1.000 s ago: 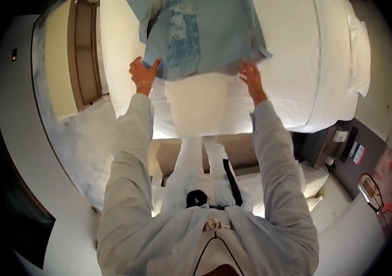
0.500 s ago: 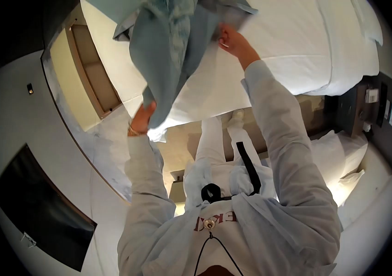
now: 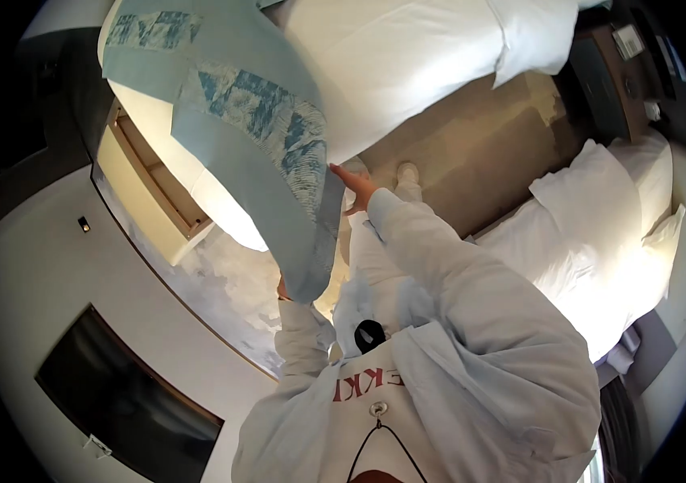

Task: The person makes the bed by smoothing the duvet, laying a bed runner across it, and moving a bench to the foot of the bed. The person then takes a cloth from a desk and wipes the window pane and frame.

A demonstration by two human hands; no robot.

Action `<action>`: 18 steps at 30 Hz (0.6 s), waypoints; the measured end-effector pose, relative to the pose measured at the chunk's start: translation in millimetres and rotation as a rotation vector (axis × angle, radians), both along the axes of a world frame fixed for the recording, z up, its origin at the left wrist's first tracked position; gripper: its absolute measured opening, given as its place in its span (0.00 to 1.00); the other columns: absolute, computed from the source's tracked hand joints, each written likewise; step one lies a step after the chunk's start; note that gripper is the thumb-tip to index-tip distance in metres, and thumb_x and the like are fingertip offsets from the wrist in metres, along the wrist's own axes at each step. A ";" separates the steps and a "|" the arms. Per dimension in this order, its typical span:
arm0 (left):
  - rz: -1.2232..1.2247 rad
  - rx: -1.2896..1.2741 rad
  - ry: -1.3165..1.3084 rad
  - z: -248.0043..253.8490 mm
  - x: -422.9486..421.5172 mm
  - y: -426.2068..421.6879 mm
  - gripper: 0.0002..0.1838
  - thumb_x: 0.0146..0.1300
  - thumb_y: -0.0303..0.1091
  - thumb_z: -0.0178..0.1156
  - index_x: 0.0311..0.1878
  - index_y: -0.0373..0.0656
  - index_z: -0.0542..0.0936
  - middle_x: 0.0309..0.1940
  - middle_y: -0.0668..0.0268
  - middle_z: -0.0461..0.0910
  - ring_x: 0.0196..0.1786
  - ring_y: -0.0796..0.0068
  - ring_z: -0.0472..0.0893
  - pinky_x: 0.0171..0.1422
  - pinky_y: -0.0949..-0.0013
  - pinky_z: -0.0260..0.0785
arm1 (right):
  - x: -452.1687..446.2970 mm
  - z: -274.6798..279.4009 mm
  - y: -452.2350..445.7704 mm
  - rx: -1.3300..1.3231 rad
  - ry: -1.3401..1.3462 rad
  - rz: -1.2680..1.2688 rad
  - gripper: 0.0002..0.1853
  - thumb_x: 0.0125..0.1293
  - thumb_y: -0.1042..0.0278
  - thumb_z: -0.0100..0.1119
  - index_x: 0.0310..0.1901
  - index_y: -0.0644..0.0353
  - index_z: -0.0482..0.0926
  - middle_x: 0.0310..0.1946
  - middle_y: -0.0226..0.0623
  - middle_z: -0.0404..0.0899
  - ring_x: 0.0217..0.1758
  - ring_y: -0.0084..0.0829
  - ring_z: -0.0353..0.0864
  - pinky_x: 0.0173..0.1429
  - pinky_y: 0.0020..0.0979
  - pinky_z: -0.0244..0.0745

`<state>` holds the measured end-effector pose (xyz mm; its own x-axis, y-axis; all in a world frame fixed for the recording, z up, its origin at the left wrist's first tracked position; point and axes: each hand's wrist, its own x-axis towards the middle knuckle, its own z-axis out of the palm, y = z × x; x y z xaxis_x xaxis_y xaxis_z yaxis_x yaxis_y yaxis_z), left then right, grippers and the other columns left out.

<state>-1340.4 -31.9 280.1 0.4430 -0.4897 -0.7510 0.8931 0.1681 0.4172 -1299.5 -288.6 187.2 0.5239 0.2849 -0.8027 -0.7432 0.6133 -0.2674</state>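
Mostly hidden, the left grip (image 3: 282, 288) shows only a sliver at the near end of the blue cloth (image 3: 246, 165); fingers lie behind the fabric, so cannot tell how tightly they close. Right grip (image 3: 358, 191): fingers spread and loose, forefinger at the cloth's side edge, not wrapped round it; firm contact hard to confirm.

Cloth: far part on the white bed (image 3: 399, 60), near part off the bed's edge, sloping down to the person's front. Patterned band (image 3: 266, 121) runs along its length, dark blue and white, ribbed-looking towards the near end.

Handling, judged by eye: soft, fairly light, some body to it; bends in broad curves rather than small crumples. Not fragile. Plain parts look smooth, so may slide over the sheet. A single hold would probably let the middle sag; better one grip at each near corner, thumb above, fingers beneath.

Further out: floor (image 3: 479, 133) beside the bed, then a second bed (image 3: 596, 213) with rumpled white bedding.
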 end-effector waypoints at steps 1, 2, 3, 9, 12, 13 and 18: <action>-0.035 -0.007 -0.027 4.5 -2.1 2.9 0.27 0.63 0.47 0.53 0.59 0.39 0.65 0.51 0.66 0.72 0.52 0.71 0.72 0.56 0.68 0.66 | -7.4 -5.6 4.1 -0.038 0.125 -0.059 0.44 0.55 0.51 0.63 0.68 0.49 0.47 0.61 0.44 0.53 0.58 0.42 0.60 0.58 0.52 0.64; -0.074 -0.006 -0.049 9.6 -1.5 7.6 0.27 0.63 0.47 0.53 0.60 0.39 0.65 0.51 0.65 0.72 0.52 0.70 0.72 0.56 0.68 0.66 | -1.9 -11.1 12.1 0.396 -0.078 -0.267 0.33 0.58 0.56 0.59 0.62 0.51 0.53 0.50 0.39 0.58 0.47 0.34 0.63 0.46 0.40 0.65; -0.108 -0.016 -0.067 11.2 1.3 10.5 0.28 0.63 0.48 0.53 0.60 0.39 0.65 0.52 0.65 0.72 0.53 0.70 0.72 0.56 0.68 0.66 | 0.9 -22.7 18.0 0.819 -0.296 -0.463 0.23 0.62 0.61 0.55 0.55 0.54 0.60 0.38 0.34 0.64 0.35 0.26 0.66 0.34 0.29 0.65; -0.280 0.315 -0.096 -30.3 -7.0 -5.3 0.31 0.61 0.49 0.56 0.61 0.38 0.64 0.54 0.62 0.71 0.54 0.67 0.72 0.57 0.66 0.67 | -44.5 46.2 -89.7 0.287 -0.202 -1.135 0.04 0.63 0.71 0.51 0.37 0.51 0.67 0.15 0.21 0.58 0.13 0.15 0.53 0.16 0.18 0.50; -0.451 0.982 0.029 -137.0 -32.6 41.4 0.27 0.53 0.46 0.64 0.54 0.44 0.72 0.45 0.63 0.75 0.48 0.71 0.73 0.51 0.69 0.69 | -108.3 13.6 -130.8 0.184 -0.149 -1.176 0.06 0.63 0.71 0.51 0.40 0.52 0.67 0.15 0.22 0.58 0.13 0.15 0.53 0.18 0.17 0.51; -0.589 1.055 -0.048 -210.1 -46.5 94.9 0.24 0.51 0.45 0.65 0.50 0.46 0.74 0.41 0.64 0.77 0.48 0.71 0.73 0.49 0.70 0.70 | -128.9 11.7 -136.9 0.177 -0.147 -1.177 0.06 0.63 0.71 0.51 0.40 0.52 0.67 0.15 0.22 0.58 0.13 0.15 0.53 0.18 0.17 0.51; -0.601 0.783 -0.592 -199.4 -30.2 50.2 0.14 0.56 0.31 0.57 0.47 0.47 0.75 0.35 0.66 0.78 0.33 0.76 0.75 0.30 0.73 0.67 | -189.5 -21.6 -140.6 0.096 0.022 -1.254 0.11 0.61 0.72 0.51 0.46 0.54 0.68 0.16 0.22 0.61 0.14 0.16 0.55 0.20 0.19 0.55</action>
